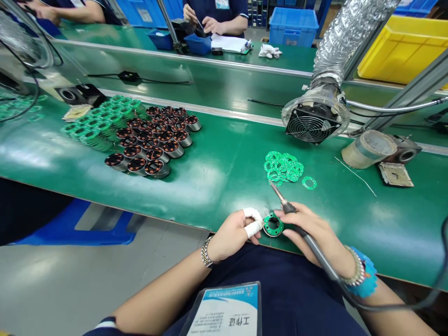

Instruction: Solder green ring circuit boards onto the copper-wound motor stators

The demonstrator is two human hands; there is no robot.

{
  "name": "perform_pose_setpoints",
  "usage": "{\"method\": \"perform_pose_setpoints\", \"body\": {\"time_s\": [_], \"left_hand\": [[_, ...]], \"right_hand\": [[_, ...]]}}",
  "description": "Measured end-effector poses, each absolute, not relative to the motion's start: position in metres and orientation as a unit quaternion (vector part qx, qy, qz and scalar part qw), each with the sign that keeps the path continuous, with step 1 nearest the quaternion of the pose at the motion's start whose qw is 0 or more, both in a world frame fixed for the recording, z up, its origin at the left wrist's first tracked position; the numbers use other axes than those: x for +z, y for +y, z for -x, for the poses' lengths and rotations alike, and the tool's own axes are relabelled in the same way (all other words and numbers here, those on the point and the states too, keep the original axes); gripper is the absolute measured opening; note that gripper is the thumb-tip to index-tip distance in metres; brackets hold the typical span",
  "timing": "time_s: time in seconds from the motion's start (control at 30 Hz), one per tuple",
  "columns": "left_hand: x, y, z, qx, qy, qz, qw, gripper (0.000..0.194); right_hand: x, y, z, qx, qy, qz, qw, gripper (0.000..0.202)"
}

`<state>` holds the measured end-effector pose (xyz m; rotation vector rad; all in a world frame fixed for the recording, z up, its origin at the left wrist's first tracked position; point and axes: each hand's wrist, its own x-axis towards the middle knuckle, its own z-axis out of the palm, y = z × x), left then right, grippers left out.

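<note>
Near the table's front edge sits a motor stator with a green ring-shaped circuit board (pixel 273 225) on top. My left hand (pixel 241 227), with white wraps on its thumb and a finger, is closed at the stator's left edge. In my right hand (pixel 315 233) is a soldering iron (pixel 287 206), its tip pointing up and away to the left, above the table. Some right fingers reach the stator's right side. Fine wire ends stick up beside the board. Beyond the iron's tip lies a pile of green ring boards (pixel 283 165), with a single ring board (pixel 309 182) beside it.
Several copper-wound stators (pixel 154 140) stand in rows at left, beside stacked green boards (pixel 105 119). A fume fan (pixel 312 125) on a foil duct hangs at the back right. A solder wire (pixel 356 176), a round tub (pixel 367 148) and a sponge tray (pixel 395 175) are at right. Co-workers sit opposite.
</note>
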<state>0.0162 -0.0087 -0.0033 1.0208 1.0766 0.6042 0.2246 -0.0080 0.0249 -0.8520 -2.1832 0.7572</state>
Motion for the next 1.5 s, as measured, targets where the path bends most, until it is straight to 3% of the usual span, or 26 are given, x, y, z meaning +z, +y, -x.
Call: {"method": "perform_pose_setpoints", "body": {"time_s": [0.1,0.3,0.53,0.77,1.07,1.3,1.5], "left_hand": [[-0.006,-0.013,-0.012,0.284,0.479,-0.484,0.675,0.018],[-0.012,-0.031,0.003,0.299,0.502,-0.670,0.458,0.011],[-0.001,-0.025,-0.019,0.346,0.496,-0.480,0.635,0.012],[0.002,-0.014,-0.021,0.323,0.431,-0.441,0.718,0.017],[-0.003,-0.018,-0.022,0.329,0.456,-0.459,0.688,0.023],[-0.001,-0.016,-0.017,0.293,0.467,-0.495,0.671,0.023],[0.000,-0.015,-0.017,0.298,0.454,-0.491,0.681,0.023]], "right_hand": [[0.018,0.000,-0.220,0.288,-0.860,0.323,0.271,0.032],[0.007,-0.013,-0.214,0.201,-0.834,0.409,0.312,0.033],[0.003,-0.023,-0.210,0.190,-0.808,0.437,0.347,0.036],[0.013,-0.011,-0.196,0.228,-0.805,0.371,0.402,0.021],[0.010,-0.014,-0.189,0.240,-0.819,0.356,0.381,0.028],[0.028,-0.023,-0.213,0.254,-0.781,0.384,0.422,0.019],[0.038,-0.030,-0.236,0.248,-0.790,0.354,0.435,0.031]]}}
